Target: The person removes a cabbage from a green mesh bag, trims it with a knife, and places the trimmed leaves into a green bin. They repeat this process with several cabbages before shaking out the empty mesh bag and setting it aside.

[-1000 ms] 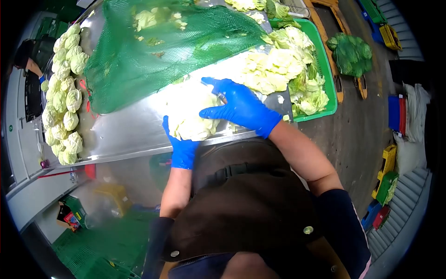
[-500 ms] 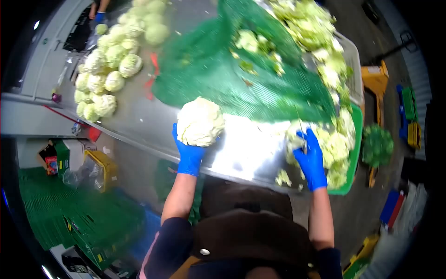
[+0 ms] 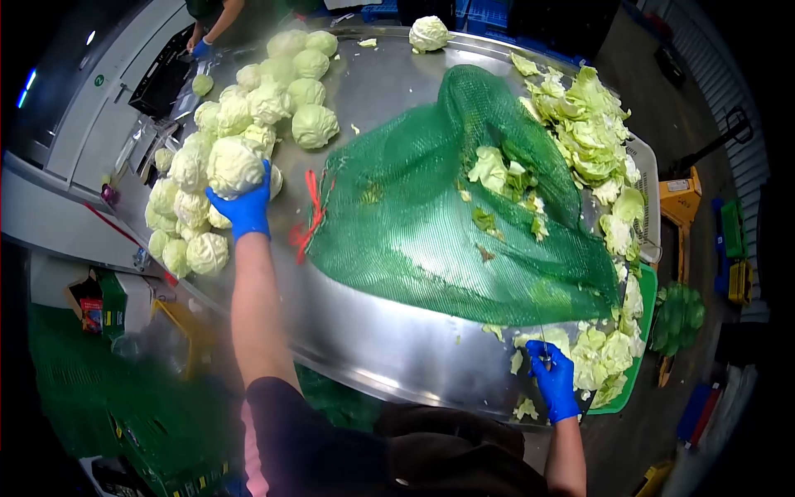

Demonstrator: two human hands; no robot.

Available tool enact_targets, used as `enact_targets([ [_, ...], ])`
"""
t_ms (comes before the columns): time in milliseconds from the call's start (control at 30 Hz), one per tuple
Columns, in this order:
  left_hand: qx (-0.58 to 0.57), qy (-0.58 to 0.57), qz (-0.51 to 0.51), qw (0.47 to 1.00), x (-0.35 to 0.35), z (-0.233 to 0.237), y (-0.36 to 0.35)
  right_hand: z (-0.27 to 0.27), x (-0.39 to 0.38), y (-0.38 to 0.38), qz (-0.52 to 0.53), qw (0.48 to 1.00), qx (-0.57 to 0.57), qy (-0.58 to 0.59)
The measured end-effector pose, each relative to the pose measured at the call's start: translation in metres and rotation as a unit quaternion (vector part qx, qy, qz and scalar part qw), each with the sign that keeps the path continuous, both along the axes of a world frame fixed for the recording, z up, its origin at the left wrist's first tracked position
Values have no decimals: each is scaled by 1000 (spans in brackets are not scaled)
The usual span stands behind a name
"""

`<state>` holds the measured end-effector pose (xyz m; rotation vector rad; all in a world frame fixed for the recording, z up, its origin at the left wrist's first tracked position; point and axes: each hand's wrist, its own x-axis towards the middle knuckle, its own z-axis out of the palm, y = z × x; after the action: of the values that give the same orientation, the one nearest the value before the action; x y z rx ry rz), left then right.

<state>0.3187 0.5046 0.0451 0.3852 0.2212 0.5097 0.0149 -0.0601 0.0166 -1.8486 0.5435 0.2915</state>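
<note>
My left hand (image 3: 248,209), in a blue glove, is at the cabbage pile on the left of the metal table. It grips a pale, trimmed cabbage (image 3: 234,166) from below and the right side, against the other cabbages (image 3: 269,103). Over the loose leaves (image 3: 598,358) at the lower right, my right hand (image 3: 553,383), also gloved in blue, is closed round a knife (image 3: 543,333). Only a thin blade shows, pointing away from me; its handle is mostly hidden. Between the hands lies a green net sack (image 3: 414,248) with a red tie and leaf scraps on it.
The metal table (image 3: 356,335) carries a lone cabbage (image 3: 429,34) at its far edge. A green crate (image 3: 636,356) and a pale crate (image 3: 647,199) line the right side, with leaves heaped beside them. Another person's gloved hand (image 3: 201,48) shows at the far left.
My left hand has carried the cabbage leftward and away from me, from above the near table edge to the pile. The right hand still holds the knife over the leaves. The view has shifted.
</note>
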Motion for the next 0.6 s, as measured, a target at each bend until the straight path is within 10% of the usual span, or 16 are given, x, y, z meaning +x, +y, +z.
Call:
enact_targets([
  [233,-124,-75,81,986,101,-11,122,-18,3,1,-11,998,-42,37],
  [600,168,72,94,979,54,-42,137,-32,0,9,26,998,-60,-18],
])
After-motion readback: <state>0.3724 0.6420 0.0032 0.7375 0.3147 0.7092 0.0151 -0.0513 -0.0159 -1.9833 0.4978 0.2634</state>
